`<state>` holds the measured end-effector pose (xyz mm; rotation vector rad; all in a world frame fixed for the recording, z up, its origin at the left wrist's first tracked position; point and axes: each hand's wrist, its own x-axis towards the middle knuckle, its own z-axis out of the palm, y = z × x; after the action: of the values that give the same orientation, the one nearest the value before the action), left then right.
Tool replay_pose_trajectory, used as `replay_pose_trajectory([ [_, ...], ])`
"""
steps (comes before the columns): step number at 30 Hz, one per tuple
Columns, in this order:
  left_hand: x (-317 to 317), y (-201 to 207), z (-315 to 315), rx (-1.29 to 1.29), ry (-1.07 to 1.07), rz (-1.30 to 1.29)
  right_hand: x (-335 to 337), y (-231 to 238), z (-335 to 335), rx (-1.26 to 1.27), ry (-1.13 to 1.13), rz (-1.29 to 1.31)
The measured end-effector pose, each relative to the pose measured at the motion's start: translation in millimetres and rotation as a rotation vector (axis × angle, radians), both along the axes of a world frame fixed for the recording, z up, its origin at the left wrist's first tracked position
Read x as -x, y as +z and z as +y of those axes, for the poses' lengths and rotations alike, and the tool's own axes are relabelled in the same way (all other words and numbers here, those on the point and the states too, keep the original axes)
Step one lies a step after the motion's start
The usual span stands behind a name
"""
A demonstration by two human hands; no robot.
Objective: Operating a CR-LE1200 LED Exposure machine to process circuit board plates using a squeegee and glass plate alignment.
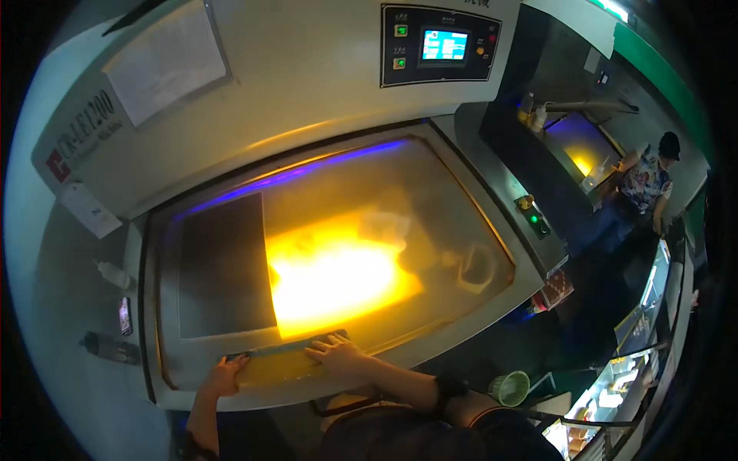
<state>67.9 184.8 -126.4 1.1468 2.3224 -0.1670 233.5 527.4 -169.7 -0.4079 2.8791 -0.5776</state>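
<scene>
- Grey strip [286, 348]: along the glowing panel's [338, 278] near edge.
- Right hand [338, 356]: fingers spread over its right end.
- Left hand [224, 375]: fingers at its left end; cannot tell whether gripping.
- White bottle [114, 275], green basket [510, 389]: contents unclear.

A white bottle [115, 275] sits near a phone [124, 316]; a green basket [498, 392] and a co-worker [644, 186] appear rightward.

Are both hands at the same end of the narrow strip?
No: the left hand is at the left end of the narrow strip, the right hand at its right end.
</scene>
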Motion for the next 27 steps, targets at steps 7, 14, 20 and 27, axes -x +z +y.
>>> replay_pose_trajectory([
  [7,-136.9,68.0,70.1,-0.221,-0.025,-0.346,-121.2,76.5,90.2,0.077,0.070,-0.315],
  [14,-264.9,-117.1,53.6,-0.093,0.078,-0.703,-239.0,28.7,100.3,-0.102,0.009,-0.449],
  [20,-254.2,-169.7,124.8,-0.166,0.277,-0.012,-293.3,-26.0,95.6,0.129,-0.510,-0.216],
  [27,-202.5,-274.1,127.7,-0.431,0.541,0.181,-367.1,-17.6,224.5,0.038,-0.800,-0.136],
])
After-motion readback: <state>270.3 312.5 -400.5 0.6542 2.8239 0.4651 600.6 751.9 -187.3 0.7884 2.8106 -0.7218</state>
